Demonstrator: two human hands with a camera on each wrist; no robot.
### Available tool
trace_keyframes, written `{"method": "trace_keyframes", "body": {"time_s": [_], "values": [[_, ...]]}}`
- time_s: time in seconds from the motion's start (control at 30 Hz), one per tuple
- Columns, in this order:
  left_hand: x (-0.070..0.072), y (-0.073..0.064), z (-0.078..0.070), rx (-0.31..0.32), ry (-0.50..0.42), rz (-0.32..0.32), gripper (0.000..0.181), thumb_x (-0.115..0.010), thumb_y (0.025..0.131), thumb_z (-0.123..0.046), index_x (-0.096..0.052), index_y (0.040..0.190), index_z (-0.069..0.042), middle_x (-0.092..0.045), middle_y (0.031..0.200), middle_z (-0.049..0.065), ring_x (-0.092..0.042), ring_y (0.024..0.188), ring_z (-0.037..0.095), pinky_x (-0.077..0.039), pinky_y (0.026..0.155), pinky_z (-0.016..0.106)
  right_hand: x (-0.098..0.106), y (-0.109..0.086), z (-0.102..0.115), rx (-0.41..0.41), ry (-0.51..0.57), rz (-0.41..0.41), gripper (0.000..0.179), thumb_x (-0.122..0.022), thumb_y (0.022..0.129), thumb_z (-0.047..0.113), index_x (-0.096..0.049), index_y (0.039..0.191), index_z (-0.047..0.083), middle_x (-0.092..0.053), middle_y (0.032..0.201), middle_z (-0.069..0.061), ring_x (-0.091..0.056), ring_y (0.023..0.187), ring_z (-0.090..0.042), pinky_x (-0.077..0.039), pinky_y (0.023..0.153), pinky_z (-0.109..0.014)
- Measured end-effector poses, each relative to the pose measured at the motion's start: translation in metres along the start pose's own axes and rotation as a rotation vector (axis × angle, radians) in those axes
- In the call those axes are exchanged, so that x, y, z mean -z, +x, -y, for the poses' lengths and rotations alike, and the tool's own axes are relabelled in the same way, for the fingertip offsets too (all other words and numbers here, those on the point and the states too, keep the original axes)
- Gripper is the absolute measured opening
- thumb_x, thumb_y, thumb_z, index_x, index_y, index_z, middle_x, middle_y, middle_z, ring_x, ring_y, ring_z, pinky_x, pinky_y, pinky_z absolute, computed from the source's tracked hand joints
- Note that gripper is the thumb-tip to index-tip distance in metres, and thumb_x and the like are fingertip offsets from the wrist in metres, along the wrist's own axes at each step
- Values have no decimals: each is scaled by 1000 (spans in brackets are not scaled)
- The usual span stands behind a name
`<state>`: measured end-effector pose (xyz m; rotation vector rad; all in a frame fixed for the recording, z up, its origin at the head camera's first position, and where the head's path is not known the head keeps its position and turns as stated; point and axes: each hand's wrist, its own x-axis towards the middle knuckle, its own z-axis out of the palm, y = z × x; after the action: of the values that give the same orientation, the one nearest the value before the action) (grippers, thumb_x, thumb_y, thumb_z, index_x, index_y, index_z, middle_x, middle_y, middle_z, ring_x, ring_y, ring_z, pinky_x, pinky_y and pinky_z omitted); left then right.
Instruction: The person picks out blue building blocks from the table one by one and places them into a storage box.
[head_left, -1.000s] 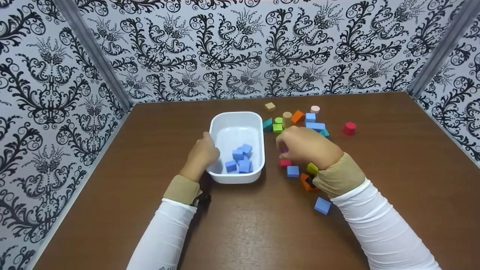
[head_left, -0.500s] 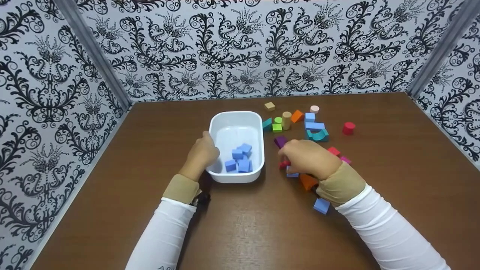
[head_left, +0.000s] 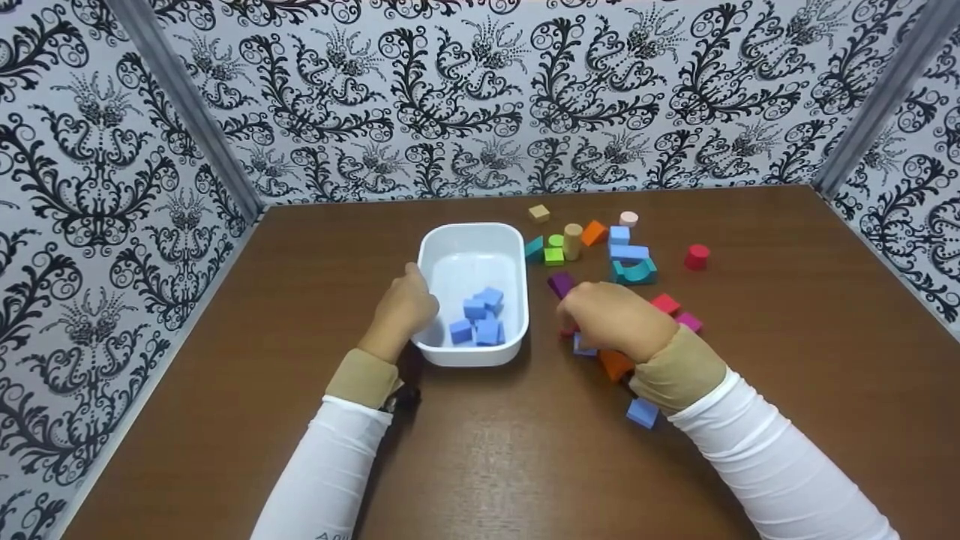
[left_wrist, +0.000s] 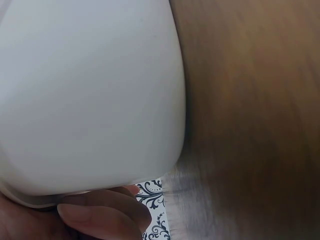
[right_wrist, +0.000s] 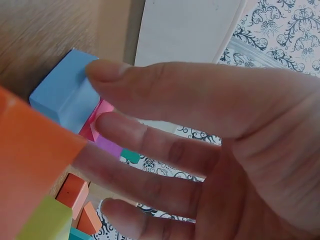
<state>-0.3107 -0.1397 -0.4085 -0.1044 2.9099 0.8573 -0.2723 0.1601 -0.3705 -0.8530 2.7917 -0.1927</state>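
My left hand (head_left: 405, 304) grips the left side of a white plastic tub (head_left: 472, 360); in the left wrist view its fingers (left_wrist: 100, 220) curl at the rim. Several blue blocks (head_left: 488, 332) lie inside, towards the near end. To the right of the tub, my right hand (head_left: 619, 319) is low over loose toy blocks. In the right wrist view the thumb tip overlaps the corner of a blue block (right_wrist: 65, 92), the index finger beside it, a gap between them. A pink-red block (right_wrist: 95, 120) sits behind that blue one. An orange block (right_wrist: 35, 165) fills the left foreground.
Another blue block (head_left: 643, 412) lies nearer me. Further back are a teal arch (head_left: 634, 272), a blue block (head_left: 629, 253), a wooden cylinder (head_left: 572, 241) and a purple block (head_left: 560, 284). A red cylinder (head_left: 697, 257) stands apart at right. Patterned walls (head_left: 487, 97) enclose the brown table (head_left: 480, 465).
My right hand has come nearer from the purple block to the blue block, uncovering the teal arch and the red and pink blocks. The left hand and the tub have stayed put.
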Motion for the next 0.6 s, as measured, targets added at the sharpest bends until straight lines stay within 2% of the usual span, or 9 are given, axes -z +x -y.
{"method": "trace_keyframes", "body": {"time_s": [0.13,0.33,0.6], "values": [[0,0,0,2,-3,1,73,-50,97,-8,-21,160,13,-56,144,37,-62,128,44,-50,108,56,-2,-1,-1,-12,-26,3,22,-88,83,2,-83,103,8,-77,95,-6,-70,87,-26,-63,85,-45],[0,-2,0,-8,1,1,71,-49,98,-8,-21,160,13,-61,136,36,-67,118,43,-56,99,55,-5,-3,1,4,-52,-6,23,-91,78,1,-82,97,9,-76,90,-4,-67,83,-26,-62,81,-43],[0,-1,0,-2,9,-7,71,-50,98,-8,-22,160,12,-62,135,36,-67,118,43,-55,99,55,-4,-5,8,-44,-48,73,29,-91,78,3,-82,103,11,-76,95,-5,-66,80,-24,-63,77,-43]]}}
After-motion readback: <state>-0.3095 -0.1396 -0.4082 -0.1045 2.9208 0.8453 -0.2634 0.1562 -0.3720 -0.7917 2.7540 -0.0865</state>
